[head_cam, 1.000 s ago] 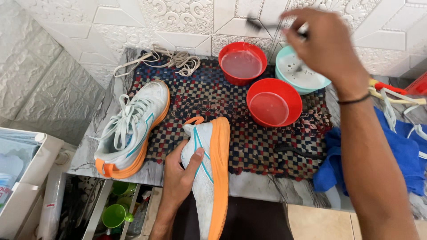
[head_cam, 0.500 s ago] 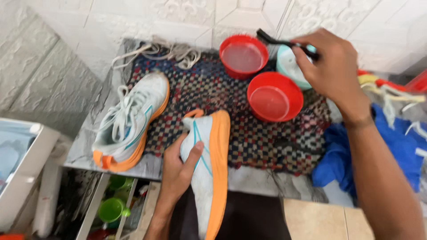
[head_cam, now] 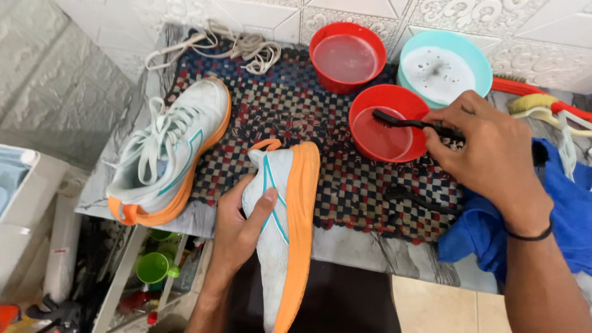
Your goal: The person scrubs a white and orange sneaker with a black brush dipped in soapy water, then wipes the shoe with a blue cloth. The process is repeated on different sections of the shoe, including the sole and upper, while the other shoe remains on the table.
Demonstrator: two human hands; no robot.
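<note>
Looking down through the head camera, I have my left hand (head_cam: 237,225) wrapped around a pale trainer with an orange sole (head_cam: 285,228), thumb pressed across its side and fingers curled behind it. That shoe is tipped on its edge, heel end over the checked woven mat (head_cam: 345,179) and toe end hanging past the front of the worktop (head_cam: 364,250) toward me.

My right hand (head_cam: 490,154) is closed around the handle of a black brush (head_cam: 410,122), fingers pinched tight on it. Its bristle end reaches over the near red bowl (head_cam: 382,126), which holds cloudy water; I cannot tell whether the bristles touch the water.

Behind that bowl stands a second red bowl (head_cam: 347,57), and beside it a turquoise bowl (head_cam: 445,69) with white contents. The matching shoe (head_cam: 166,157), laced, lies on the mat's left edge. Loose laces (head_cam: 237,43) are heaped by the tiled wall. Blue cloth (head_cam: 555,222) sits under my right wrist, and a second black brush (head_cam: 422,200) lies on the mat just beside it.
</note>
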